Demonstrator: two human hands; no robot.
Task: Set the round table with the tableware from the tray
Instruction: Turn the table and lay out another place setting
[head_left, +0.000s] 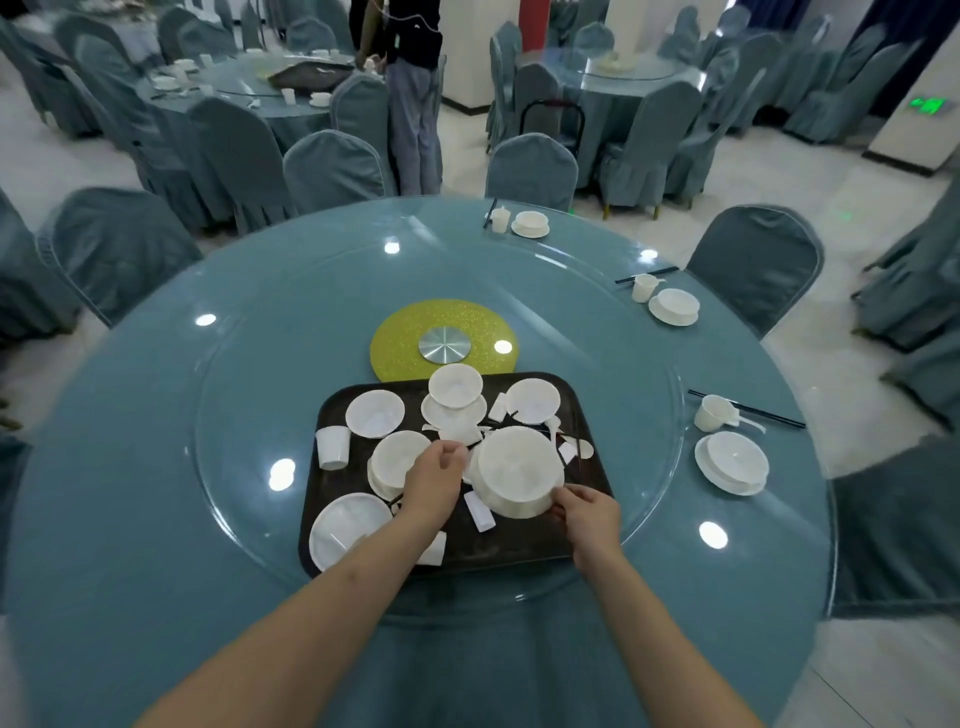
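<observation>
From the head camera, a round table covered in blue-grey cloth under glass carries a clear glass turntable, and on the turntable's near part sits a dark rectangular plastic tray crowded with white tableware. The left hand reaches over the tray's middle, fingers curled, its grip pinching something small and white that is too blurred to name, beside a stack of white bowls. The right hand is at the tray's near right side, its grip closed on the near rim of a large upturned white bowl. A white plastic cup stands at the tray's left edge, and a white plate lies in its near left corner. Along the table's right edge, three places are laid, the nearest with a white bowl on a plate, a cup and black chopsticks. A yellow glittery disc marks the table's centre.
</observation>
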